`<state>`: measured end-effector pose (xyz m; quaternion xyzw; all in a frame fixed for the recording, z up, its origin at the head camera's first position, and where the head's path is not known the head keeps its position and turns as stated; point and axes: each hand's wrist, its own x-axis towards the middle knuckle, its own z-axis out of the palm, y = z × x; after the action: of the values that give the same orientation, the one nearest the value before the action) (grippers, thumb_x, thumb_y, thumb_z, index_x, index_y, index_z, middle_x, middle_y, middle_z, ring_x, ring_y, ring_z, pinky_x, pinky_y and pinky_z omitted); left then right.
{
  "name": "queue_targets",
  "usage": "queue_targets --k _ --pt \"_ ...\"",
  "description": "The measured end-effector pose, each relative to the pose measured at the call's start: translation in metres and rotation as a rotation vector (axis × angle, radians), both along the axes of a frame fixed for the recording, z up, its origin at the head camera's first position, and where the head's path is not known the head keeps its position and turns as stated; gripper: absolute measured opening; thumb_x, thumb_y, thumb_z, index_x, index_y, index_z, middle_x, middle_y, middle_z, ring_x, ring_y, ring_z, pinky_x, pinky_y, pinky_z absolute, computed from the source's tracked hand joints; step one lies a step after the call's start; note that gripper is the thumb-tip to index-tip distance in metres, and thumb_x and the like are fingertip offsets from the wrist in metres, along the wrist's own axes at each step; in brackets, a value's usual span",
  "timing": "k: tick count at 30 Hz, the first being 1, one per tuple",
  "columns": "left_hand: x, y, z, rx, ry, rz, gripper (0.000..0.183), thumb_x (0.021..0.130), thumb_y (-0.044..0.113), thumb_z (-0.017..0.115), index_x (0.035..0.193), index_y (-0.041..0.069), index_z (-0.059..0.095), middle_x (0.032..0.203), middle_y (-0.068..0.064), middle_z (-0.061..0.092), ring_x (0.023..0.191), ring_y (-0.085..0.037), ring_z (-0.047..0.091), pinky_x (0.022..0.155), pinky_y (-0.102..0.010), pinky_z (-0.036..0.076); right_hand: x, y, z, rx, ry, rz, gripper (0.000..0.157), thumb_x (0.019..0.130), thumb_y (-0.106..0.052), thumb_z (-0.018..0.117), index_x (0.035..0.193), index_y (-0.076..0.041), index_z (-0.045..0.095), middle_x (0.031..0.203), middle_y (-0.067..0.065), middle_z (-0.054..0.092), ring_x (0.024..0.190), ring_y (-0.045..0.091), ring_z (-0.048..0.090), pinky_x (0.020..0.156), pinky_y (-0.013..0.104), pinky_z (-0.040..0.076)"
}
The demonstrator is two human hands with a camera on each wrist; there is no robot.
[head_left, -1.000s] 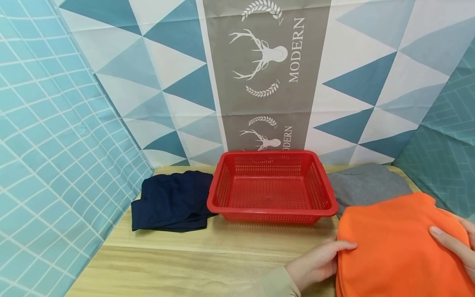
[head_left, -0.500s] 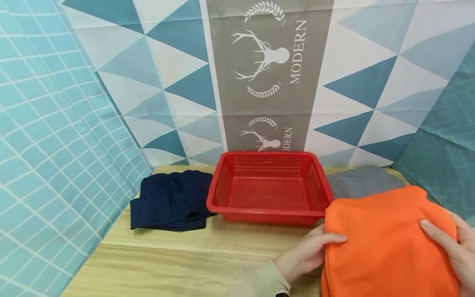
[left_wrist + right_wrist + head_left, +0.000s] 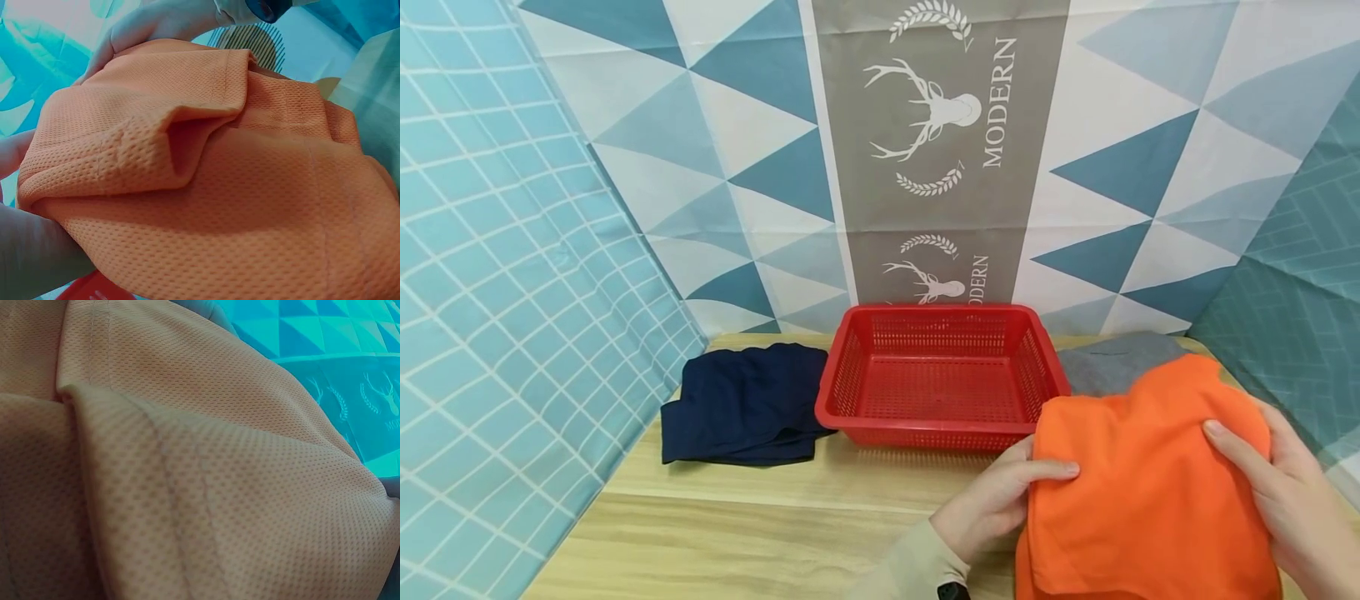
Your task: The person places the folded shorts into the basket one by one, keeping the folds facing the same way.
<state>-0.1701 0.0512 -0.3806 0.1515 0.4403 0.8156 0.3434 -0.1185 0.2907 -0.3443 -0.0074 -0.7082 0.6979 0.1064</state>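
Both hands hold a folded orange garment at the front right, raised over the table. My left hand pinches its left edge, thumb on top and the other fingers behind the cloth. On the opposite edge, my right hand grips it the same way. The left wrist view shows the garment's stitched mesh layers, with one layer folded back. Mesh cloth fills most of the right wrist view. Most fingertips are hidden behind the cloth.
A red plastic basket with nothing in it stands at the back middle of the wooden table. Folded navy cloth lies left of it. Grey cloth lies to its right, partly behind the orange garment. Patterned sheets enclose the table.
Both hands have carried the orange garment leftward, toward the basket's front right corner. More of the right hand has come into view. The basket and the other cloths stay in place.
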Motion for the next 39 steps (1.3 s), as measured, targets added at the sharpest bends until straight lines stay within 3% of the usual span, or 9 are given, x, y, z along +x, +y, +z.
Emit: queue_targets --k 8,18,25,30,39 --pt "0.000 -0.006 0.006 0.022 0.020 -0.001 0.039 0.082 0.001 0.055 0.119 0.014 0.052 0.104 0.003 0.060 0.094 -0.009 0.058 0.085 -0.027 0.047 -0.003 -0.007 0.002 -0.014 0.040 -0.002 0.041 0.093 -0.011 0.049 0.127 -0.029 0.035 0.113 -0.015 0.044 0.085 -0.003 0.052 0.062 0.012 0.045" --pt "-0.002 -0.025 0.025 -0.010 0.094 0.035 0.042 0.083 0.006 0.057 0.122 0.016 0.047 0.110 0.001 0.058 0.096 -0.012 0.058 0.086 -0.029 0.046 -0.012 -0.019 0.006 -0.149 0.198 0.121 0.040 0.094 -0.002 0.041 0.131 -0.018 0.035 0.117 -0.006 0.047 0.089 0.004 0.057 0.068 0.017 0.049" --pt "-0.007 -0.038 0.030 -0.047 0.104 0.100 0.042 0.083 0.008 0.059 0.122 0.014 0.046 0.112 -0.001 0.058 0.098 -0.014 0.058 0.088 -0.031 0.046 -0.016 -0.022 0.009 -0.099 0.181 0.165 0.043 0.094 -0.002 0.042 0.132 -0.019 0.033 0.120 -0.005 0.044 0.092 0.004 0.056 0.068 0.018 0.051" --pt "-0.013 -0.046 0.034 -0.067 0.154 0.134 0.042 0.083 0.009 0.060 0.122 0.014 0.045 0.111 -0.001 0.057 0.097 -0.014 0.058 0.087 -0.032 0.046 -0.018 -0.025 0.011 -0.097 0.166 0.196 0.044 0.094 -0.002 0.042 0.134 -0.019 0.031 0.121 -0.004 0.043 0.092 0.006 0.057 0.068 0.021 0.052" --pt "-0.019 -0.060 0.046 -0.062 0.204 0.203 0.042 0.083 0.007 0.060 0.122 0.013 0.046 0.111 -0.004 0.058 0.097 -0.017 0.059 0.086 -0.033 0.048 -0.025 -0.034 0.021 0.024 0.121 0.148 0.048 0.093 -0.004 0.047 0.133 -0.024 0.032 0.118 -0.009 0.040 0.090 0.002 0.055 0.066 0.018 0.051"
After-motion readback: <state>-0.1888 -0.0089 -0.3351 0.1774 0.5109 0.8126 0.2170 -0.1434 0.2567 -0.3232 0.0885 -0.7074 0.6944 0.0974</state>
